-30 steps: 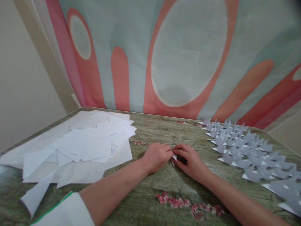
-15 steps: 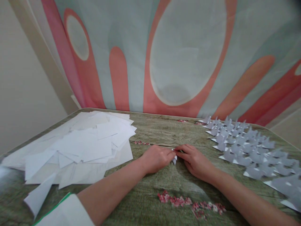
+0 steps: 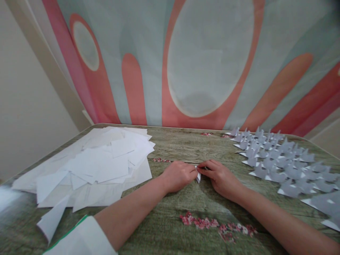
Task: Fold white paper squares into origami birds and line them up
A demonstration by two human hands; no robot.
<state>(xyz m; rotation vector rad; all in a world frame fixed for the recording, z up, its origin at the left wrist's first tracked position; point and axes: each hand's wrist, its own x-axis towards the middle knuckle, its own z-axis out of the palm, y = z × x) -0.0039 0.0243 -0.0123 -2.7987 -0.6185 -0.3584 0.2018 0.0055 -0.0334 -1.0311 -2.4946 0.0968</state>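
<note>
Near the middle of the table a small piece of folded white paper (image 3: 198,176) is pinched between my two hands, its narrow lower point showing below the fingers. My left hand (image 3: 178,176) grips it from the left, thumb and fingers closed together. From the right, my right hand (image 3: 219,177) pinches its upper part with thumb and index finger. The fingers cover most of the folds. Both hands rest low over the tabletop.
A spread heap of loose white paper sheets (image 3: 111,164) covers the table's left side. Several rows of folded paper birds (image 3: 292,168) stand on the right. Printed pink flowers (image 3: 202,222) mark the wood-grain table (image 3: 156,226). A patterned curtain (image 3: 148,81) hangs behind.
The view has shifted slightly. My hands stay at the same spot, with a little more of the folded paper showing between the fingertips.
</note>
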